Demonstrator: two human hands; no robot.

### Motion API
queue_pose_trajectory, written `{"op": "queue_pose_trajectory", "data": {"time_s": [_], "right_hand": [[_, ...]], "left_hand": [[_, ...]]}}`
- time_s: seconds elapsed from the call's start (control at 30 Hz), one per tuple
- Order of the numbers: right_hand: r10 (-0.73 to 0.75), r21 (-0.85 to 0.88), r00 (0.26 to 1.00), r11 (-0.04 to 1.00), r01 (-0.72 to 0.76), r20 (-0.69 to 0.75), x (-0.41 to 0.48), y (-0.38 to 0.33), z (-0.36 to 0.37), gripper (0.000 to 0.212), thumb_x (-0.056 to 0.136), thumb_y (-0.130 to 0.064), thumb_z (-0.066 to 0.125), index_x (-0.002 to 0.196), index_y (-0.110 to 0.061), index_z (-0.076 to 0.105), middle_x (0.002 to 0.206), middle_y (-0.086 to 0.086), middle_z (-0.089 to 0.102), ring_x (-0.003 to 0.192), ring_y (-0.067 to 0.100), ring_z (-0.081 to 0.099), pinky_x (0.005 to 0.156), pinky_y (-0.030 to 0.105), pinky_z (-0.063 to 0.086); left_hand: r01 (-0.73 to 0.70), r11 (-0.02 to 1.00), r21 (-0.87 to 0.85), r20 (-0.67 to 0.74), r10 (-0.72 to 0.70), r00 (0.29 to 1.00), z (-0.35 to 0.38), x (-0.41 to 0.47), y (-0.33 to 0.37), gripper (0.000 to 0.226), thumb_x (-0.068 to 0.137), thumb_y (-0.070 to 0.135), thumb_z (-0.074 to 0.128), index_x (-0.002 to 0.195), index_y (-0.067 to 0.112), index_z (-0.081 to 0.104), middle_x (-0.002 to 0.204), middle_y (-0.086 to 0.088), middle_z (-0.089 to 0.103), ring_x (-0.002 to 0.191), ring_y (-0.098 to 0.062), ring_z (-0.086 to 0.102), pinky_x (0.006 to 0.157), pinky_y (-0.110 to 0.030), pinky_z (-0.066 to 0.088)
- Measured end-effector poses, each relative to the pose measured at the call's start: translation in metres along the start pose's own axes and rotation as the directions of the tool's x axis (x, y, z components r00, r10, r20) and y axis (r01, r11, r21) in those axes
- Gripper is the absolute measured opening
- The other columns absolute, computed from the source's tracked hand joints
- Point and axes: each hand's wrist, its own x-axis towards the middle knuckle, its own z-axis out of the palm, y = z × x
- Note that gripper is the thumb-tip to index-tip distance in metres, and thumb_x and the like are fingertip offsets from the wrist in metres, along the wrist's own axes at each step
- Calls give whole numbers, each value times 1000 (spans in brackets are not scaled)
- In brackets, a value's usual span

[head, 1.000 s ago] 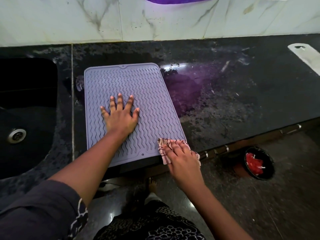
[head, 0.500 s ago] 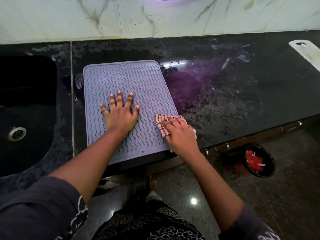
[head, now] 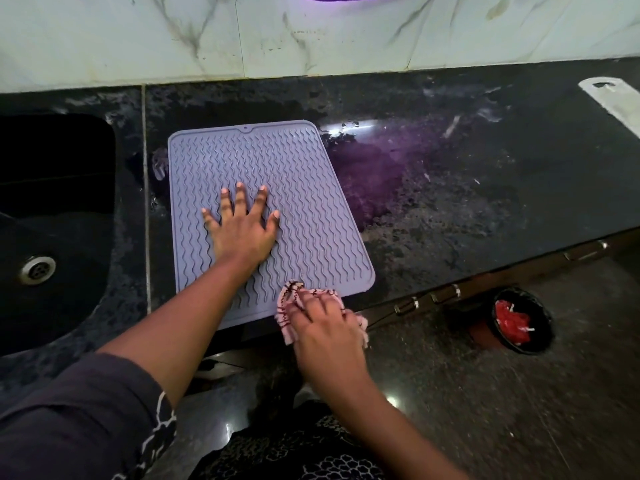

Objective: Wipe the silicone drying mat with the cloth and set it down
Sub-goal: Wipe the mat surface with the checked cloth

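A lilac silicone drying mat point(head: 294, 174) with wavy ridges lies flat on the black granite counter point(head: 467, 202), its near edge overhanging the counter's front. My left hand point(head: 242, 230) rests flat on the mat's middle with fingers spread, holding nothing. My right hand point(head: 325, 320) presses a pink-and-white striped cloth point(head: 287, 317) against the mat's near edge, right of my left forearm. Most of the cloth is hidden under that hand.
A black sink point(head: 52, 220) with a steel drain point(head: 37, 269) sits left of the mat. A white flat utensil point(head: 613, 98) lies at the counter's far right. A marble wall point(head: 311, 32) backs the counter. On the floor stands a black bowl point(head: 521, 320) with red contents.
My right hand slid the cloth up the mat's right side, then pulled it back to the near edge and a little leftward. My left hand stayed pressed on the mat.
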Motion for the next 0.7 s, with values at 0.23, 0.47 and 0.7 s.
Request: {"op": "queue_pose_trajectory", "data": {"time_s": [0.23, 0.47, 0.7], "right_hand": [[299, -42, 950, 952, -303, -91, 4, 61, -8, 38, 93, -27, 45, 130, -23, 51, 135, 0, 52, 121, 24, 45, 87, 45, 42], [79, 9, 996, 997, -79, -28, -7, 30, 0, 43, 83, -31, 63, 125, -26, 56, 128, -2, 59, 115, 22, 56, 82, 44, 52], [290, 111, 954, 949, -296, 71, 13, 76, -26, 44, 93, -25, 40, 137, -21, 45, 143, 0, 44, 125, 24, 42, 101, 39, 40]], "left_hand": [[2, 1000, -1, 4, -2, 1000, -1, 0, 0, 62, 93, 62, 9, 150, 38, -1, 161, -6, -3, 147, -31, -7, 112, -61, -3], [-2, 1000, -5, 2, 2, 1000, -3, -1, 0, 62, 94, 61, 11, 150, 38, 0, 161, -6, -2, 147, -31, -6, 112, -61, -3], [-16, 999, -37, 26, 17, 1000, -6, -2, -2, 61, 93, 62, 10, 149, 40, -1, 161, -5, -2, 147, -30, -7, 113, -60, -3]]}}
